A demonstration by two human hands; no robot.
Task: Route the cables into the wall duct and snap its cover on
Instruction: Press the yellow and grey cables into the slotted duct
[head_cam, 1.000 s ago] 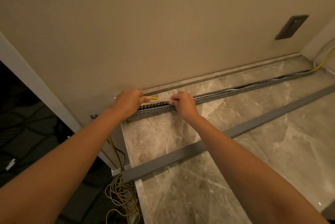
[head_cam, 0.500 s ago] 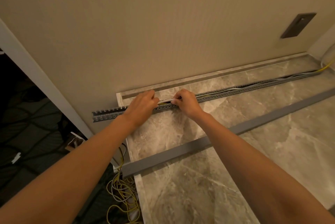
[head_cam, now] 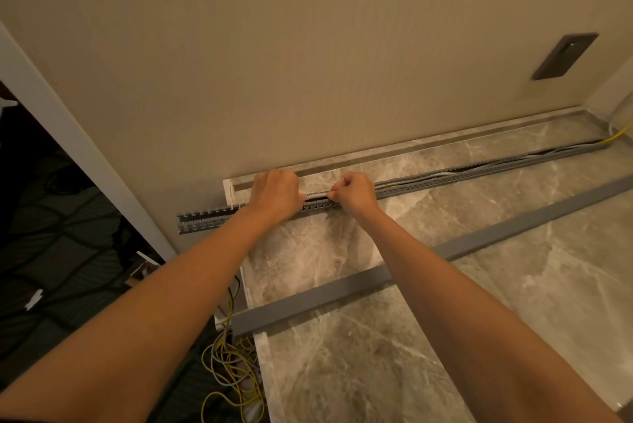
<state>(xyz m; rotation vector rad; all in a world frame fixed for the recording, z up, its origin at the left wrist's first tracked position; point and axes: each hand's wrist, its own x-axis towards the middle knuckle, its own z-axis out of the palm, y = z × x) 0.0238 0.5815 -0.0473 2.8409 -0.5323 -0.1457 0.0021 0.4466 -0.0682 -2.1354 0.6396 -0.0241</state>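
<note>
A long grey slotted duct [head_cam: 445,178] lies along the marble ledge close to the wall, its left end sticking out past the ledge. White, grey and black cables [head_cam: 317,196] run inside it. My left hand [head_cam: 274,195] and my right hand [head_cam: 354,195] sit over the duct a short gap apart, both with fingers curled, pinching the white cable stretched between them. The grey duct cover [head_cam: 342,292] lies loose on the marble, nearer to me, parallel to the duct.
Yellow and grey cable slack [head_cam: 229,371] is piled on the dark floor below the ledge's left edge. A dark wall plate [head_cam: 565,56] sits on the beige wall at right. A yellow cable [head_cam: 620,135] leaves the duct's far right end.
Both hands have slid to the right along the duct, uncovering its left end. The camera view has shifted with them.
</note>
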